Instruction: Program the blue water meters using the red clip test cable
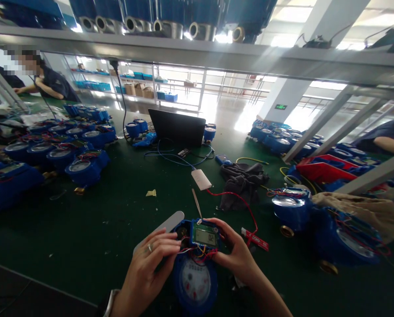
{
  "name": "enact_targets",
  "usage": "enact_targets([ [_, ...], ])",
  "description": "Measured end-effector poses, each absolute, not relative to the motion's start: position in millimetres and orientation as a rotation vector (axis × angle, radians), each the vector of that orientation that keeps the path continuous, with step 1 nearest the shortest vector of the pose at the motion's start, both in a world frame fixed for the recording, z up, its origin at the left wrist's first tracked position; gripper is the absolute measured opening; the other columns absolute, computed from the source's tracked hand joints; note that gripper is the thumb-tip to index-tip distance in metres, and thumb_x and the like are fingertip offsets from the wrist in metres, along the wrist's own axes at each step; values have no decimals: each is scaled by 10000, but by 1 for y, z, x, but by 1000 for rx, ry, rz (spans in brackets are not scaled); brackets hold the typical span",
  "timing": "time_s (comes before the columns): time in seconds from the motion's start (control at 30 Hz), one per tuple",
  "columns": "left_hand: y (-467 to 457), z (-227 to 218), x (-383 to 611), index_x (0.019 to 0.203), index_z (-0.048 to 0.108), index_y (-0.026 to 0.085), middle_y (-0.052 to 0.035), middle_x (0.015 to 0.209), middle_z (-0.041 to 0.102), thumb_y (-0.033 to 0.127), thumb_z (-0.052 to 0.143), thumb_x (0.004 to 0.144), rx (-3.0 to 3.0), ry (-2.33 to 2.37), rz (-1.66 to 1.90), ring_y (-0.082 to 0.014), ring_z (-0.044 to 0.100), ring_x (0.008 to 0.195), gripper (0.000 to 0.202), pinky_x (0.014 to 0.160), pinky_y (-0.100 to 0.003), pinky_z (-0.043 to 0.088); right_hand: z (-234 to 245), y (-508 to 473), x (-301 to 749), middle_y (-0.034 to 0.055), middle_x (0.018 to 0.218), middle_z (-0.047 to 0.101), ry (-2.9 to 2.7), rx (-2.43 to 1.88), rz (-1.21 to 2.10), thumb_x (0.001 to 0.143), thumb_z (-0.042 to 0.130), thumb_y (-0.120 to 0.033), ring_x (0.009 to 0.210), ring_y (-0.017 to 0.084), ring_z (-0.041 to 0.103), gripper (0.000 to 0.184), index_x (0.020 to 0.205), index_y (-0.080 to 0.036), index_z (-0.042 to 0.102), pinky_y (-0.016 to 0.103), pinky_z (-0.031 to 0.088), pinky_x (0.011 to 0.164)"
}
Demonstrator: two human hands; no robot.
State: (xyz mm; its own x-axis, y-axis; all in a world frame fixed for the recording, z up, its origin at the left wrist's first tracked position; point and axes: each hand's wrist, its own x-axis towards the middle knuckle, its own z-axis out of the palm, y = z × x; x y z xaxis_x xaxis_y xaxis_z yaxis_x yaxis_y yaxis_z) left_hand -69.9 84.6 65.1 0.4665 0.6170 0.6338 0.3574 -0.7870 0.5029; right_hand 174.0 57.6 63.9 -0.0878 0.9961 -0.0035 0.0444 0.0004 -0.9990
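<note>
A blue water meter (195, 281) with a round white dial lies on the green table (101, 229) just in front of me. Above its dial sits a small display module (205, 236) with an LCD reading digits and coloured wires below it. My left hand (149, 268), a ring on one finger, pinches the module's left side and the wires. My right hand (238, 255) grips the module's right edge. A red wire (243, 203) runs from the meter toward a small white box (201, 179).
Rows of blue meters (68, 149) fill the left; more meters (315, 224) and a beige cloth (365, 211) lie right. A black laptop (177, 127), dark cloth (241, 180) and tweezers (196, 202) sit ahead. Another person's arm (390, 143) rests at right; a person (45, 81) works far left.
</note>
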Motion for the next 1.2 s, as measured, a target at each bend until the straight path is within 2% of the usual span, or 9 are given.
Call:
enact_targets([
  [0.1, 70, 66, -69, 1016, 618, 215, 19, 874, 738, 148, 538, 978, 2362, 817, 1290, -99, 718, 866, 111, 955, -214, 541, 66, 58, 174, 73, 1302, 652, -1324, -1212, 1288, 755, 742, -170, 1227, 285, 589, 574, 1298, -247, 576, 441, 469, 1046],
  [0.27, 57, 62, -66, 942, 631, 226, 13, 839, 732, 208, 543, 984, 2271, 954, 1341, -110, 726, 803, 99, 759, -157, 585, 78, 47, 207, 78, 1459, 535, -1462, -1406, 1193, 755, 809, -296, 1317, 308, 509, 717, 1406, -297, 508, 498, 411, 1084],
  [0.43, 64, 59, -70, 1021, 639, 225, 0, 851, 714, 274, 591, 956, 2237, 1071, 1386, -130, 722, 744, 95, 700, -186, 595, 92, 21, 253, 43, 1025, 744, -1850, -1872, 1035, 659, 840, -274, 938, 291, 687, 298, 937, -250, 735, 416, 540, 826],
  [0.53, 73, 59, -71, 998, 658, 221, -17, 893, 691, 279, 594, 952, 2305, 1103, 1380, -141, 715, 778, 98, 706, -209, 595, 88, 5, 261, 42, 893, 756, -2043, -2176, 984, 554, 813, -101, 802, 291, 704, 329, 847, -240, 757, 359, 536, 674],
  [0.7, 85, 57, -69, 1050, 669, 209, -40, 940, 686, 308, 548, 984, 2376, 1126, 1352, -154, 715, 801, 170, 679, -228, 601, 66, -7, 266, 55, 833, 739, -2129, -2185, 900, 652, 631, -49, 741, 263, 694, 236, 756, -230, 741, 336, 518, 635],
  [0.83, 89, 60, -67, 1095, 648, 190, -58, 984, 700, 310, 538, 993, 2389, 1133, 1379, -169, 721, 857, 193, 720, -248, 608, 60, -14, 276, 51, 871, 742, -2070, -2102, 833, 722, 598, -155, 790, 261, 686, 201, 870, -243, 701, 359, 521, 717],
  [0.97, 95, 67, -66, 1081, 659, 207, -57, 1012, 708, 254, 516, 1001, 2431, 1058, 1382, -162, 715, 884, 170, 736, -254, 608, 66, -23, 289, 20, 749, 702, -1733, -2029, 801, 815, 573, -342, 633, 204, 624, 138, 851, -245, 665, 311, 494, 606],
  [1.07, 96, 70, -69, 1015, 678, 221, -39, 975, 719, 202, 531, 984, 2477, 1000, 1394, -156, 709, 860, 151, 732, -257, 598, 72, -28, 293, 16, 650, 653, -1418, -1933, 838, 797, 607, -550, 582, 197, 592, 318, 751, -244, 682, 294, 488, 538],
  [1.2, 85, 68, -72, 1028, 677, 208, -34, 953, 729, 135, 598, 936, 2544, 976, 1459, -155, 702, 841, 142, 767, -259, 569, 73, -31, 282, 106, 940, 762, -922, -1696, 1063, 737, 642, -648, 928, 349, 701, 404, 852, -281, 766, 465, 574, 806],
])
